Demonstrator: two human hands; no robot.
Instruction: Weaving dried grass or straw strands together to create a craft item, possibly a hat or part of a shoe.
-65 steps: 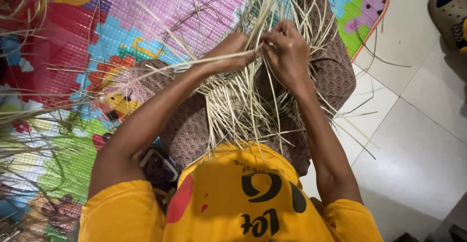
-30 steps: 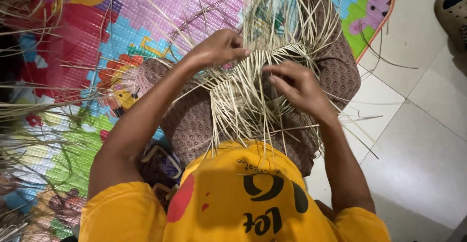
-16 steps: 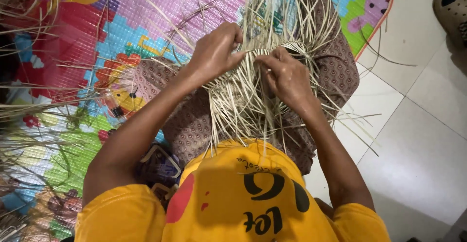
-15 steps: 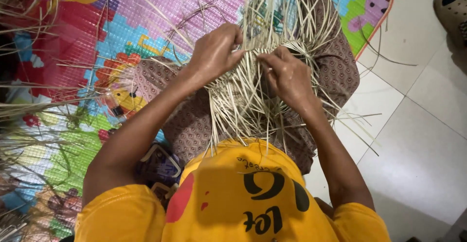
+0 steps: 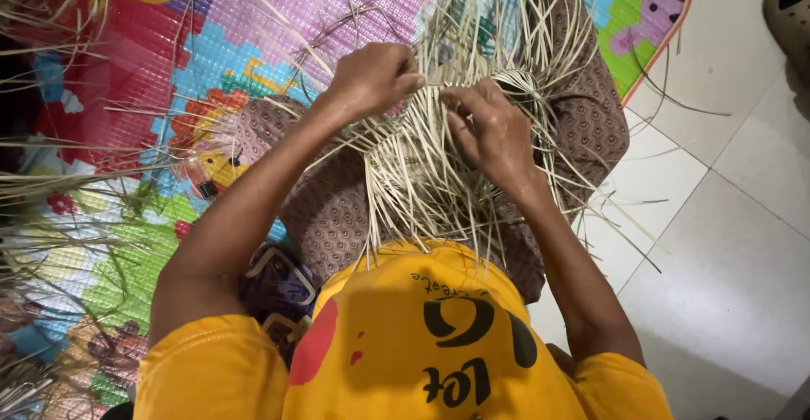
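Observation:
A half-woven piece of pale straw strips [image 5: 439, 175] rests on my lap over brown patterned trousers [image 5: 337, 209]. Loose strip ends fan out from it in all directions. My left hand [image 5: 371, 78] is closed around strips at the upper edge of the weave. My right hand [image 5: 489, 133] sits just right of it, fingers pinching strips in the middle of the weave. Both hands nearly touch. My yellow shirt [image 5: 422, 344] fills the bottom of the view.
A colourful play mat [image 5: 169, 74] covers the floor to the left and behind. Loose straw bundles [image 5: 42, 209] lie along the left edge. White floor tiles [image 5: 726, 243] are at the right, with a sandal [image 5: 789, 15] at the top right corner.
The hands were apart a second ago, the right one lower on the weave. They have since come together at the top of the weave and both grip strips.

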